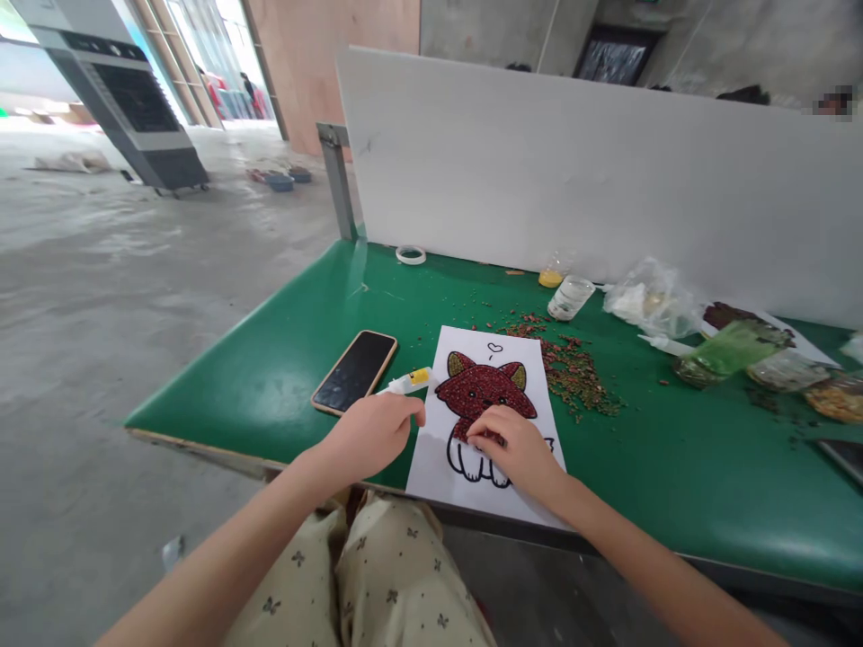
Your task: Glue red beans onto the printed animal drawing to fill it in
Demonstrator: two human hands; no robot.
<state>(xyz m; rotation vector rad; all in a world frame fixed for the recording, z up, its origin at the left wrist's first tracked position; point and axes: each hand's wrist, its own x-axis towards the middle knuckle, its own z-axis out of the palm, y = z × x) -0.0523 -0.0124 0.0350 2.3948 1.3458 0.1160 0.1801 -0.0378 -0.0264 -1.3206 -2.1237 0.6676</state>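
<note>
A white sheet (pixel 431 458) with a fox drawing (pixel 482 391) lies at the table's front edge. Dark red grains cover the fox's head and chest; its ears are greenish, its legs bare white. My right hand (pixel 516 445) rests over the fox's body, thumb and fingertips pinched together; anything between them is too small to tell. Left of the sheet, my left hand (pixel 378 431) is closed around a white glue tube (pixel 410 381) with a yellow label, which points up and right. A phone (pixel 355 370) lies face up beside that hand.
Red and green grains (pixel 580 373) are scattered right of the sheet on the green table (pixel 270 341). Behind them are a clear cup (pixel 570 297), a tape roll (pixel 411 255) and a plastic bag (pixel 653 301). A green cup (pixel 732 350) lies rightward. A white board (pixel 573 180) stands behind.
</note>
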